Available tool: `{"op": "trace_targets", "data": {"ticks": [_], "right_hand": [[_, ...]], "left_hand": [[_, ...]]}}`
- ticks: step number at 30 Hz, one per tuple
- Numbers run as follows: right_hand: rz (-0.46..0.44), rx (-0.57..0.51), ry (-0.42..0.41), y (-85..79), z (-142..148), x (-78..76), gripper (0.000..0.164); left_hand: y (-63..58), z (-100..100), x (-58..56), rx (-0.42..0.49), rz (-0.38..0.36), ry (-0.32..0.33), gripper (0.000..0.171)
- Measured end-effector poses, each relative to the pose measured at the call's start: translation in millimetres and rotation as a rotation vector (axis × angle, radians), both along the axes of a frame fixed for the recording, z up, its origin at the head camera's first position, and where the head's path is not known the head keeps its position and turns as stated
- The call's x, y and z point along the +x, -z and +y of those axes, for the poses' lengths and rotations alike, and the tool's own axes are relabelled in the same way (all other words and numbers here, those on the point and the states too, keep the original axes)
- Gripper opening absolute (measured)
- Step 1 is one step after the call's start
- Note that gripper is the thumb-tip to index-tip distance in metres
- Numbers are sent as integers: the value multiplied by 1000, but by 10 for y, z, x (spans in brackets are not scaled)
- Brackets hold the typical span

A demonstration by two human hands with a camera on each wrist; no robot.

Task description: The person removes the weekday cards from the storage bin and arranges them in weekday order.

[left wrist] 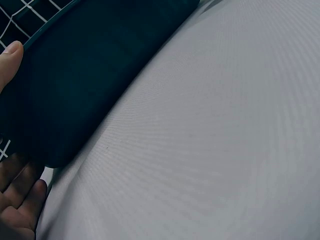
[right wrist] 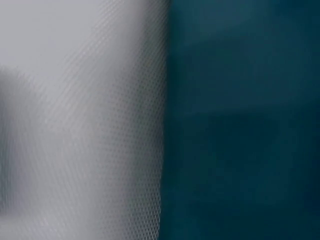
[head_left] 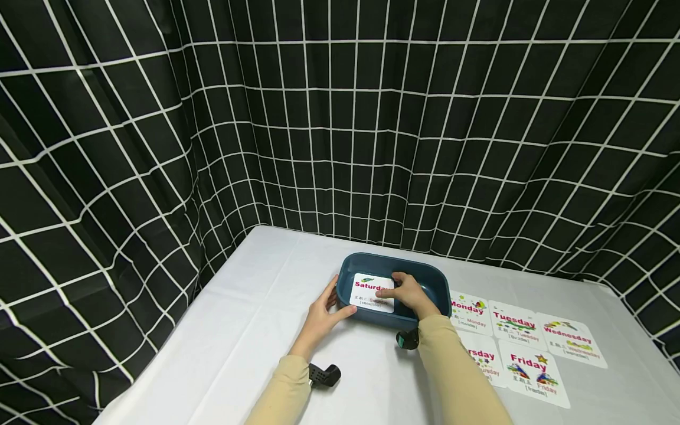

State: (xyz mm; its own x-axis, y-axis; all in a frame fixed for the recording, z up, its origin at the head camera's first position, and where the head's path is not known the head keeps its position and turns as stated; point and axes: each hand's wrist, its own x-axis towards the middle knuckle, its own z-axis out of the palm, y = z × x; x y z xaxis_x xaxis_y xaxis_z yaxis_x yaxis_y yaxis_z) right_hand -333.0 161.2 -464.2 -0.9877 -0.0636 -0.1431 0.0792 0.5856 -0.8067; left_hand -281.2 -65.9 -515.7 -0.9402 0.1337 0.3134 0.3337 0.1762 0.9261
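A dark teal plastic basin (head_left: 432,277) stands on the table, a card reading "Saturday" (head_left: 363,295) lying inside it at the left. My left hand (head_left: 320,313) holds the basin's left end, thumb by the front rim and fingers round the outer side. In the left wrist view, the thumb (left wrist: 11,62) shows at the rim and the fingers are by the lower corner. Reaching into the basin, my right hand (head_left: 411,295) pinches the card's right edge, thumb on its printed face; the fingertips behind the edge are partly hidden. The right wrist view shows only basin wall (right wrist: 240,125) and cloth.
Right of the basin lie day cards in two rows: Monday (head_left: 470,316), Tuesday (head_left: 516,326) and Wednesday (head_left: 571,340) behind, a card ending "rsday" (head_left: 486,360) and Friday (head_left: 533,373) in front. White cloth (head_left: 239,307) covers the table. A black gridded curtain (head_left: 340,130) surrounds it.
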Motion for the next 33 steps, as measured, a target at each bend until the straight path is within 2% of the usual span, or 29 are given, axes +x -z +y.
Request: {"op": "trace_targets", "data": {"ticks": [10, 20, 23, 29, 33], "right_hand": [[34, 148, -33, 16, 6, -16, 78], [45, 169, -47, 11, 3, -13, 72], [40, 164, -52, 10, 8, -11, 73], [2, 129, -54, 18, 32, -9, 77], [-13, 122, -56, 25, 43, -11, 77]], "left_hand": [[38, 7, -21, 1, 3, 3, 86], [32, 1, -9, 1, -7, 1, 85], [-28, 1, 27, 5, -10, 8, 84], [-245, 2, 155, 50, 15, 52, 81], [-252, 3, 164, 51, 22, 48, 80]]}}
